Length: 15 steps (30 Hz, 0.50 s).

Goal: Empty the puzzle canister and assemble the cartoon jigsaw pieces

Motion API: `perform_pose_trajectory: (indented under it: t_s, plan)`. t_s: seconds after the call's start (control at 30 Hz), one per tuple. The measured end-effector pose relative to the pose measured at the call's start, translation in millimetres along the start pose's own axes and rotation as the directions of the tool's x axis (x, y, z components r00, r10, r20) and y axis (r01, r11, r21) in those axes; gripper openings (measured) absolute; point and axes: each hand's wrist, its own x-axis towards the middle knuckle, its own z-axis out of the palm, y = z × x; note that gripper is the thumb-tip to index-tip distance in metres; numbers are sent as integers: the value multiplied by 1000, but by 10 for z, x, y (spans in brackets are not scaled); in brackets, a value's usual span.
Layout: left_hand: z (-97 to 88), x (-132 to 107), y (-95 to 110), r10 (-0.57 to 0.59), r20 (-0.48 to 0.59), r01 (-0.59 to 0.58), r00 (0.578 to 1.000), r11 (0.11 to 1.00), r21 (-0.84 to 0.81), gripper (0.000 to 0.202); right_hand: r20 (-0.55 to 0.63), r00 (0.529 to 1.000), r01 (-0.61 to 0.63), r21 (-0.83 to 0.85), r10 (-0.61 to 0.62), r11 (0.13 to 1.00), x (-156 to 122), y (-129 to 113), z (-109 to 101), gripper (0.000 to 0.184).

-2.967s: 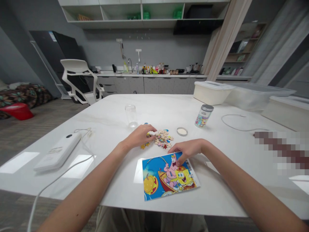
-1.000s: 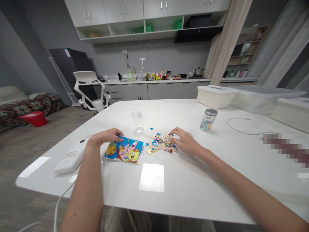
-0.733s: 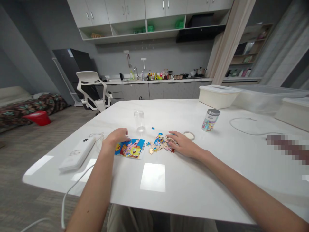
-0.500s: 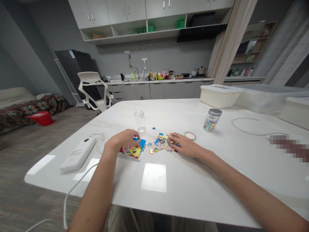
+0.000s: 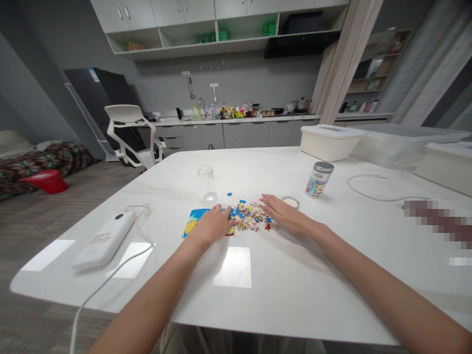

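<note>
A heap of small jigsaw pieces [image 5: 250, 217] lies in the middle of the white table [image 5: 280, 275]. My right hand [image 5: 283, 214] lies flat on the heap's right side, fingers stretched out. My left hand [image 5: 213, 225] rests palm down over the cartoon picture card [image 5: 192, 225], fingertips touching the heap's left edge; only the card's left part shows. One loose blue piece [image 5: 229, 194] sits a little behind the heap.
An empty clear glass [image 5: 206, 183] stands behind the card. A round lid [image 5: 289, 201] and a printed jar with a metal cap [image 5: 318, 180] are to the right. A white power bank [image 5: 105, 239] with cable lies left. Plastic bins [image 5: 332, 141] line the far right.
My left hand slid right from the card's left end to lie over the card against the heap. My right hand stayed on the pieces, flattening slightly.
</note>
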Motion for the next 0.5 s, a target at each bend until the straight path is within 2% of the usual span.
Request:
perform_pose_trajectory:
  t_s: [0.1, 0.2, 0.27, 0.4, 0.5]
  plan:
    - [37, 31, 106, 82, -66, -76, 994, 994, 80, 32, -13, 998, 56, -20, -56, 998, 15, -15, 36, 61]
    - [25, 44, 122, 255, -34, -247, 966, 955, 164, 29, -1, 991, 132, -53, -133, 990, 27, -69, 70, 55]
    - [-15, 39, 93, 328, -6, -322, 945, 931, 173, 26, 5, 985, 175, -77, -175, 982, 36, -127, 98, 51]
    - [-103, 17, -2, 377, 91, -388, 922, 908, 161, 22, 48, 972, 233, -109, -229, 966, 55, -269, 174, 51]
    - [-113, 14, -94, 321, 91, -331, 943, 937, 115, 16, 105, 956, 285, -99, -274, 953, 64, -329, 211, 53]
